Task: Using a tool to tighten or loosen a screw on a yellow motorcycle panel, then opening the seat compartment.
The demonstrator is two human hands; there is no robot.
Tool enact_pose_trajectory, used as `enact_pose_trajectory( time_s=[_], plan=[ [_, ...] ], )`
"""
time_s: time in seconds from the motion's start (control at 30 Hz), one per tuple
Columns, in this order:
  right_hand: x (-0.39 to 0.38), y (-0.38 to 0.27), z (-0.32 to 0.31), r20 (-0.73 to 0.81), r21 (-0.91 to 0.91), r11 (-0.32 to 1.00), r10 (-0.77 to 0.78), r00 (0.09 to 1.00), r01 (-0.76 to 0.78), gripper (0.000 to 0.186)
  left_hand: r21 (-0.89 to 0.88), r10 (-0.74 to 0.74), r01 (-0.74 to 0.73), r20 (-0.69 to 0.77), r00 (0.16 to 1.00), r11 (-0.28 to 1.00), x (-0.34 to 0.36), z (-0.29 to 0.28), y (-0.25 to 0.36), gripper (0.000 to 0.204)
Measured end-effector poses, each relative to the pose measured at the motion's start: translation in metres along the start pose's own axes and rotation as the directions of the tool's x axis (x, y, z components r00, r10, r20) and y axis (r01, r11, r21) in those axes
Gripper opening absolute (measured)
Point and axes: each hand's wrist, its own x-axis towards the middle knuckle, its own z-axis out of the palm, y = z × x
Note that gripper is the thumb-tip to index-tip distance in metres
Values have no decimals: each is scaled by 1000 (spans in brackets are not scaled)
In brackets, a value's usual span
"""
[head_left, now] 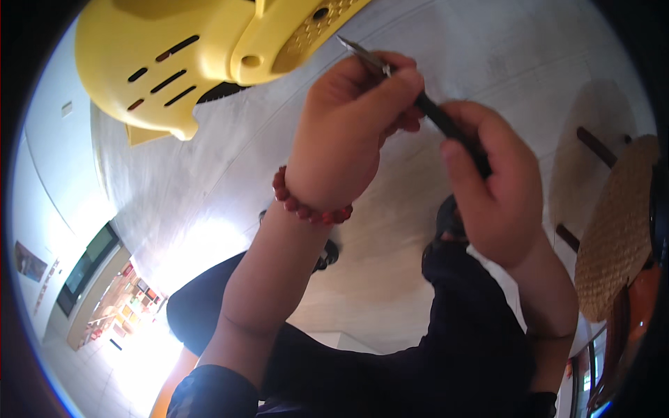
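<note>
Clamped on one slim dark tool: left hand pinches it behind the pointed metal tip, right hand wraps the rear end. From my feed, the tool slants from upper left to lower right over the pale floor. Tip appears near the yellow slotted shell; depth gap, cannot tell. Red bead bracelet on left wrist. Woven seat, far right.

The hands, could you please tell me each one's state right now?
Left hand: closed, holding the slim dark tool near its pointed end.
Right hand: closed around its other end.
</note>
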Motion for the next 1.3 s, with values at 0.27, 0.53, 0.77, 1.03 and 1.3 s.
enact_pose_trajectory(
  time_s=[0.27,0.53,0.77,1.03,1.3],
  plan=[
    [-19,-80,3,174,394,843,322,931,-366,25,-107,-106,90,-161,981,990,-62,15,44,20],
    [-74,-146,20,283,506,620,538,794,-600,17,-96,-267,254,-149,952,962,-129,18,74,20],
    [-111,-176,46,88,579,632,580,810,-515,21,40,-383,385,-51,922,922,-164,17,87,22],
    [-84,-134,42,110,652,516,661,742,-556,20,53,-314,310,67,947,949,-117,16,67,21],
    [-91,-119,65,46,702,445,751,658,-556,18,140,-333,327,26,942,935,-109,-1,40,22]
  ],
)
